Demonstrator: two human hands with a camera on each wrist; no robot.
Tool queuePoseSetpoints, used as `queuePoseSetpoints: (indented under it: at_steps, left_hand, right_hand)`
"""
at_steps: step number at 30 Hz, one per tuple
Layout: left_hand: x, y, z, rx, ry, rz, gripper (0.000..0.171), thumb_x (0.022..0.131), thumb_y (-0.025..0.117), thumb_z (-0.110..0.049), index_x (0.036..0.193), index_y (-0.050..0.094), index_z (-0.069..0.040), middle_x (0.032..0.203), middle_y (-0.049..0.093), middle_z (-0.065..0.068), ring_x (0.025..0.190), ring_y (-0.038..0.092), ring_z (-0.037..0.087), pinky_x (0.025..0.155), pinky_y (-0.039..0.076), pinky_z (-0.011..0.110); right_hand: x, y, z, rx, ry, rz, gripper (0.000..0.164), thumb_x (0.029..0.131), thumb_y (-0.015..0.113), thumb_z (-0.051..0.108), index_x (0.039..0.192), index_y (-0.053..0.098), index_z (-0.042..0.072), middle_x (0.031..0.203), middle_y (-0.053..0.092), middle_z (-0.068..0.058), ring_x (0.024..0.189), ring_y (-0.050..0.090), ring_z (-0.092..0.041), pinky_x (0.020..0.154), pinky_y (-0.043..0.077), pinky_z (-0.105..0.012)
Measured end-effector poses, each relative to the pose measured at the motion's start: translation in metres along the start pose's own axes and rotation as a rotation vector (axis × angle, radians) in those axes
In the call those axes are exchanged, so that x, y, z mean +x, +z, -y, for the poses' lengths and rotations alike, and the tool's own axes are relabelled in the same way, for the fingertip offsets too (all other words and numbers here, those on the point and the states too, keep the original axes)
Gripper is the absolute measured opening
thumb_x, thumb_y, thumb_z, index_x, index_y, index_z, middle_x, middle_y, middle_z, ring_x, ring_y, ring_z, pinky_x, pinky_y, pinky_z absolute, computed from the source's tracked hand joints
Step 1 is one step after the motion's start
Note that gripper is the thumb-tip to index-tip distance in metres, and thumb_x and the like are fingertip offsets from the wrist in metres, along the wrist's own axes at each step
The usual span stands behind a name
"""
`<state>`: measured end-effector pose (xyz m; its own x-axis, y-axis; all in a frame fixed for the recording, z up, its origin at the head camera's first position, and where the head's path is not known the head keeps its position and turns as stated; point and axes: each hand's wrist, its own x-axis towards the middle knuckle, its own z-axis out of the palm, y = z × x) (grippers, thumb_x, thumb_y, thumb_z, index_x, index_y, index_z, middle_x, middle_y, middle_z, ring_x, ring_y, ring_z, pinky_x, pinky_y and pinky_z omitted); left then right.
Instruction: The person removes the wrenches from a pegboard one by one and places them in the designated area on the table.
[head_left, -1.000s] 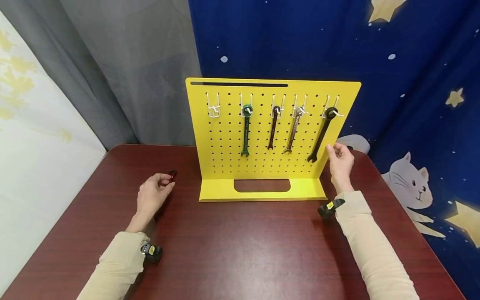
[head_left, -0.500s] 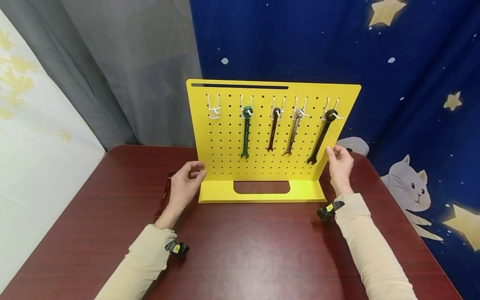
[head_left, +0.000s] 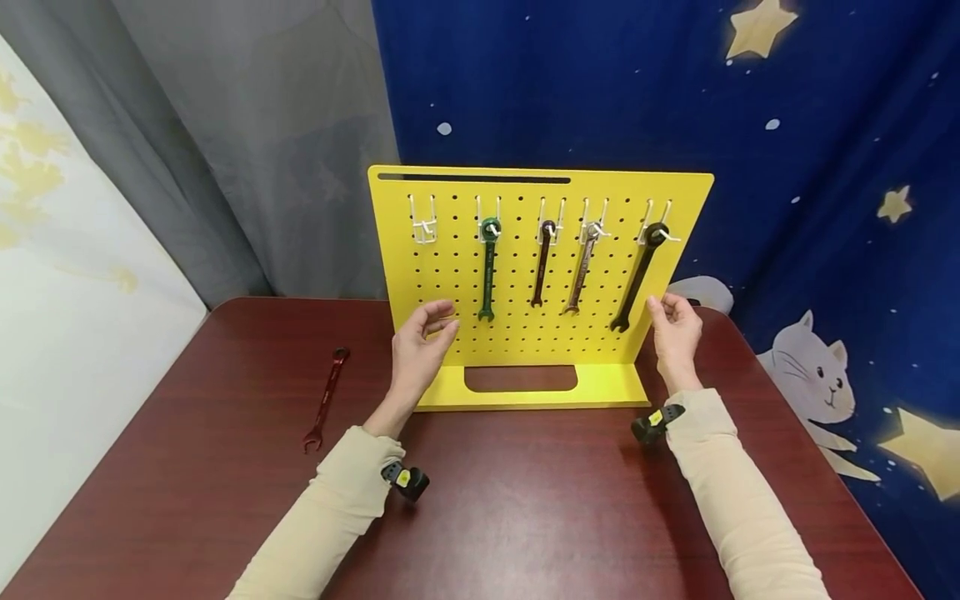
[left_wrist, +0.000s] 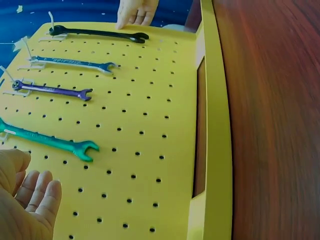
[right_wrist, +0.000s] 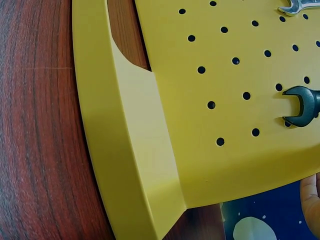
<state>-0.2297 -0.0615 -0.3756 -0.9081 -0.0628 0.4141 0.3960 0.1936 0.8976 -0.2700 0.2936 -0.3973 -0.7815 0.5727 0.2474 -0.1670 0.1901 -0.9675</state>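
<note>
My left hand (head_left: 422,348), fingers loosely bent and holding nothing, is in front of the lower left of a yellow pegboard (head_left: 450,333). In the left wrist view its fingers are just below a green wrench (left_wrist: 47,141). At the board's right edge, my right hand (head_left: 677,337) pinches the rim, thumb on the front; its fingertips are partly hidden. Near it hangs a black wrench (head_left: 637,282). A silver wrench (head_left: 582,273) and a small dark purple wrench (head_left: 541,267) also hang from hooks. A red wrench (head_left: 327,400) lies on the table, left of the board.
A bare white hook (head_left: 424,230) is at the board's upper left. The board's foot (head_left: 607,385) stands on a dark red-brown table (head_left: 525,500). Behind are a grey curtain (head_left: 247,150) and a blue curtain (head_left: 555,92) with stars and a cat.
My left hand has let go of the red wrench, left it lying on the table, and moved right to the front of the pegboard. The right hand has stayed at the board's edge.
</note>
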Motion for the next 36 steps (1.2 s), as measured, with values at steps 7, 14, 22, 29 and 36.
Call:
queuePoseSetpoints:
  at_steps: [7, 14, 22, 29, 36]
  left_hand:
    - [-0.001, 0.009, -0.027, -0.104, -0.043, 0.008, 0.036, 0.088, 0.063, 0.000, 0.122, 0.055, 0.008, 0.121, 0.059, 0.025, 0.107, 0.060, 0.035, 0.086, 0.052, 0.030]
    - [0.004, 0.021, -0.028, -0.140, -0.067, 0.024, 0.040, 0.089, 0.062, -0.003, 0.127, 0.052, 0.006, 0.126, 0.056, 0.024, 0.113, 0.057, 0.034, 0.092, 0.049, 0.036]
    - [0.017, 0.035, -0.004, -0.161, -0.060, 0.008, 0.039, 0.089, 0.064, -0.009, 0.126, 0.054, -0.003, 0.125, 0.057, 0.014, 0.115, 0.056, 0.025, 0.094, 0.048, 0.031]
    - [0.021, 0.043, -0.003, -0.139, -0.054, 0.021, 0.039, 0.090, 0.063, -0.009, 0.127, 0.052, -0.005, 0.124, 0.058, 0.012, 0.115, 0.056, 0.022, 0.095, 0.048, 0.027]
    - [0.018, 0.047, -0.002, -0.136, -0.069, 0.038, 0.040, 0.089, 0.064, -0.010, 0.127, 0.053, -0.006, 0.122, 0.059, 0.013, 0.114, 0.057, 0.025, 0.095, 0.048, 0.033]
  right_hand:
    - [0.000, 0.003, -0.002, -0.002, -0.033, 0.009, 0.016, 0.090, 0.064, 0.017, 0.101, 0.062, 0.007, 0.079, 0.054, 0.013, 0.076, 0.051, -0.003, 0.071, 0.044, -0.012]
    - [0.001, 0.003, -0.001, -0.010, -0.047, 0.001, 0.019, 0.090, 0.064, 0.017, 0.102, 0.061, 0.003, 0.079, 0.054, 0.013, 0.076, 0.050, -0.003, 0.070, 0.043, -0.011]
    - [0.001, 0.003, 0.000, -0.018, -0.020, 0.012, 0.018, 0.090, 0.063, 0.019, 0.103, 0.061, 0.007, 0.081, 0.055, 0.012, 0.077, 0.051, -0.004, 0.072, 0.044, -0.012]
    - [0.003, 0.002, 0.001, -0.027, -0.035, 0.004, 0.020, 0.090, 0.063, 0.020, 0.103, 0.060, 0.005, 0.081, 0.054, 0.013, 0.078, 0.050, -0.003, 0.073, 0.043, -0.012]
    - [0.001, 0.000, -0.002, -0.035, -0.017, 0.005, 0.020, 0.090, 0.063, 0.020, 0.104, 0.060, 0.005, 0.081, 0.053, 0.011, 0.077, 0.050, -0.003, 0.072, 0.044, -0.012]
